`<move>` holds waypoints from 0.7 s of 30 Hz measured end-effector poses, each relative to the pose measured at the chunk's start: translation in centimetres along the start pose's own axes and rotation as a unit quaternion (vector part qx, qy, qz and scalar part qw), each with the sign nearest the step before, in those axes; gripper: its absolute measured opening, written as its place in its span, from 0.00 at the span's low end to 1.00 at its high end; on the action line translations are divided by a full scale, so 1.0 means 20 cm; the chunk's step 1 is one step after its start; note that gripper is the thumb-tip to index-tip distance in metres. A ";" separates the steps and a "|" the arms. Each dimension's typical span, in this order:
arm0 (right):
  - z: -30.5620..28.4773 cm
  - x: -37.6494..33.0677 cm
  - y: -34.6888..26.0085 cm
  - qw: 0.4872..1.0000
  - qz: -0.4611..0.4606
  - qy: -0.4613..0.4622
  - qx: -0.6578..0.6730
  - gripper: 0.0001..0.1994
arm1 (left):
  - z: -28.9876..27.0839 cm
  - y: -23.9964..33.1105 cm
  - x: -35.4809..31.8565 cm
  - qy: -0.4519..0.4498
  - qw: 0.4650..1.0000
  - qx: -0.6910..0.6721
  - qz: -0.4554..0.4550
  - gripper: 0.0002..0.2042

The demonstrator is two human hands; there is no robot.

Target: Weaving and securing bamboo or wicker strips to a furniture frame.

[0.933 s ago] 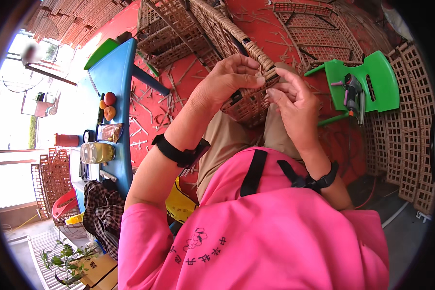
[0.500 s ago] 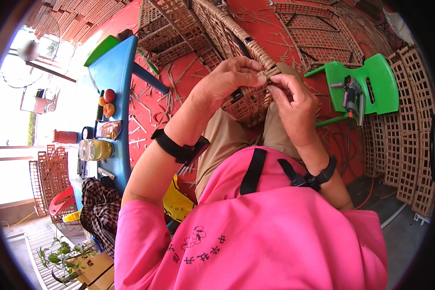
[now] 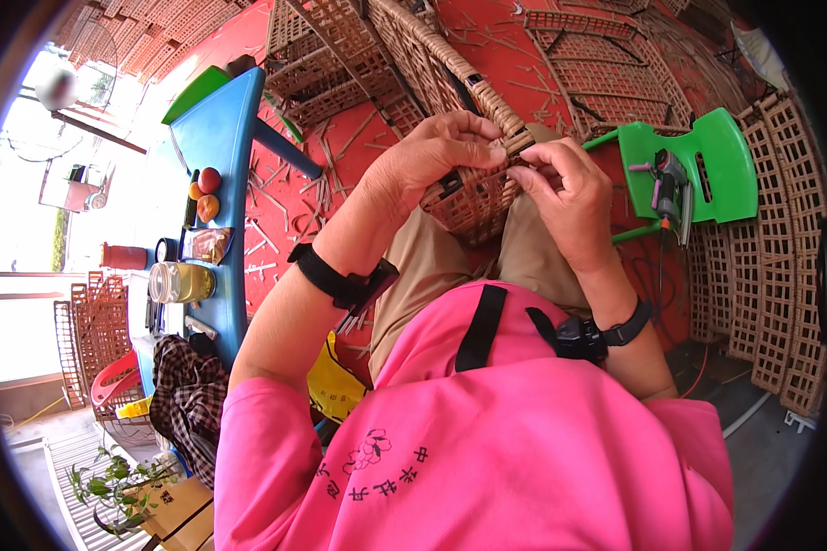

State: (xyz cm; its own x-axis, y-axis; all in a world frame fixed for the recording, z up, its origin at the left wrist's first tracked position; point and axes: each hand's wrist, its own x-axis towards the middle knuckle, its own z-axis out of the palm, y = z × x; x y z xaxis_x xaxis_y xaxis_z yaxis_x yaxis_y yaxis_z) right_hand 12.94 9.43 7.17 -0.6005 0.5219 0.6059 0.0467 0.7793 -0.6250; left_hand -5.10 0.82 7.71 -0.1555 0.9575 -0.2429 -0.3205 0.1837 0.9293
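Observation:
A brown woven wicker basket (image 3: 473, 207) rests between my knees, its thick wrapped rim (image 3: 450, 60) slanting up and to the left. My left hand (image 3: 446, 151) is closed on the near end of that rim, thumb and forefinger pinching at the edge. Just to the right, my right hand (image 3: 565, 188) pinches what looks like a thin wicker strand at the same corner. The fingertips hide most of the strand. Both hands are close together but apart.
A blue table (image 3: 216, 138) at left bears fruit (image 3: 209, 208), a jar (image 3: 182, 283) and small items. On the right, a green chair (image 3: 726, 174) carries a power tool (image 3: 673, 184) with a cord. Wicker frames (image 3: 606, 73) and cut strips lie on the red floor (image 3: 276, 197).
My right hand has shifted slightly right and down from my left fingers, still pinched. The left hand keeps its hold on the rim.

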 end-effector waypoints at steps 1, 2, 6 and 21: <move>0.00 0.00 0.00 0.999 0.028 -0.014 0.042 0.09 | 0.00 0.00 0.00 -0.005 1.000 -0.006 0.001 0.17; -0.01 0.02 0.01 0.999 0.028 -0.014 0.041 0.09 | 0.00 0.00 0.00 -0.013 1.000 -0.015 0.002 0.17; -0.06 0.07 0.03 0.996 -0.018 -0.089 0.018 0.10 | 0.00 0.00 -0.01 -0.011 1.000 -0.022 -0.005 0.17; -0.09 0.15 0.03 0.961 -0.214 -0.143 -0.103 0.13 | 0.00 -0.01 0.01 -0.018 0.999 -0.033 -0.015 0.15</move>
State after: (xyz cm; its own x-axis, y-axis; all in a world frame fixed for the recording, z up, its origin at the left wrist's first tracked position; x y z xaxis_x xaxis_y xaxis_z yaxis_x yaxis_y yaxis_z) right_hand 12.68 12.19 9.48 -0.7939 0.0439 0.6065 -0.1142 0.9689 -0.2195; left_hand -5.14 0.88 7.52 -0.1108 0.9593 -0.2596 -0.3854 0.1993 0.9010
